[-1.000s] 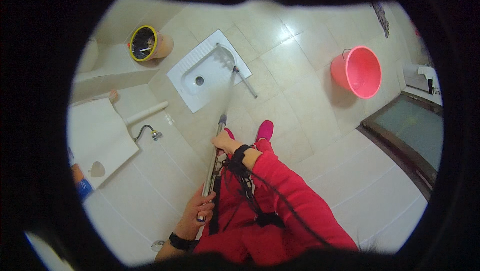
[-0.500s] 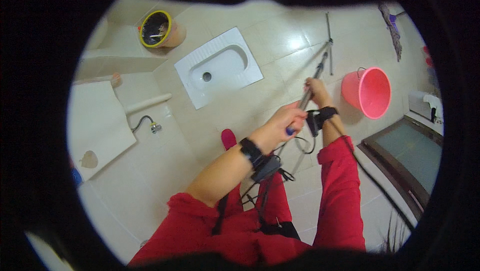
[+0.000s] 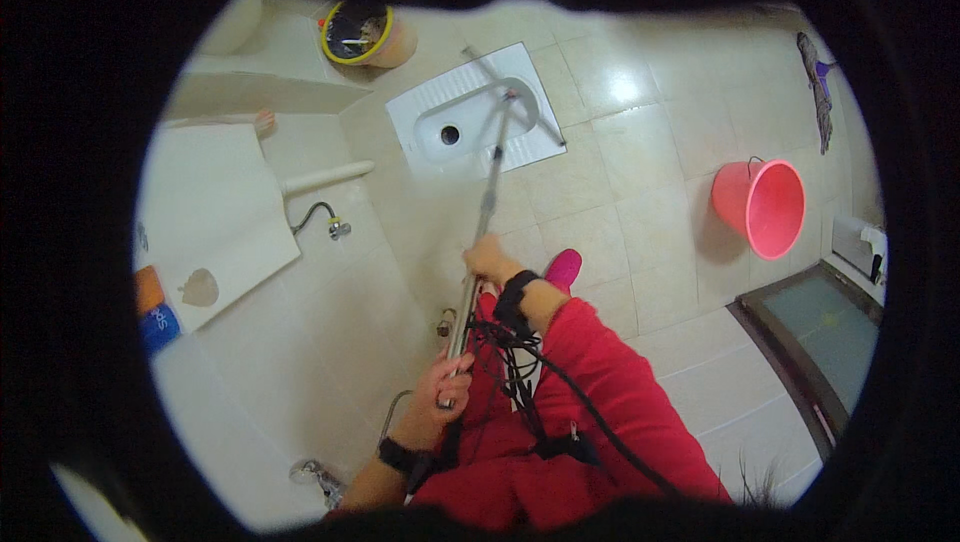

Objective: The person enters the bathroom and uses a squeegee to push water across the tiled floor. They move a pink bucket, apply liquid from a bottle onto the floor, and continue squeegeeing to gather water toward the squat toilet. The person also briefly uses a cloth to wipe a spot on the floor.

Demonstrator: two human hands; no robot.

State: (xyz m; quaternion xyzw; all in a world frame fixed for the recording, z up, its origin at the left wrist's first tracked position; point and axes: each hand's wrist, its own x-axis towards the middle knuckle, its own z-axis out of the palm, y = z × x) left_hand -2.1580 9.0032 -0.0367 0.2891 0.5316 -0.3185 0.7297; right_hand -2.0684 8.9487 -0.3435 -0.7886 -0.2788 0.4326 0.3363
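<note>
Both my hands are wrapped round the silver pole of a long-handled floor squeegee (image 3: 488,204). My left hand (image 3: 445,389) is closed near the pole's lower end, close to my body. Farther up, my right hand (image 3: 490,260) grips the shaft. The squeegee's thin crossbar lies slantwise over the right part of a white squat toilet (image 3: 422,107) set in the tiled floor. Whether the bar touches the toilet's rim cannot be made out. Black straps and loose black cables (image 3: 515,352) hang about my wrists and lap.
A pink bucket (image 3: 733,200) stands on the right, with a grey mop head (image 3: 815,92) beyond it. A yellow-rimmed bin (image 3: 400,42) is at the far left. Leftward are a white slab (image 3: 235,212), a white pipe (image 3: 330,177) and a valve (image 3: 340,229). A dark-framed panel (image 3: 815,337) lies right.
The squeegee has swung left, its crossbar going from the floor beside the bucket to over the squat toilet. Both hands moved left with it, the left one lower and closer to my body.
</note>
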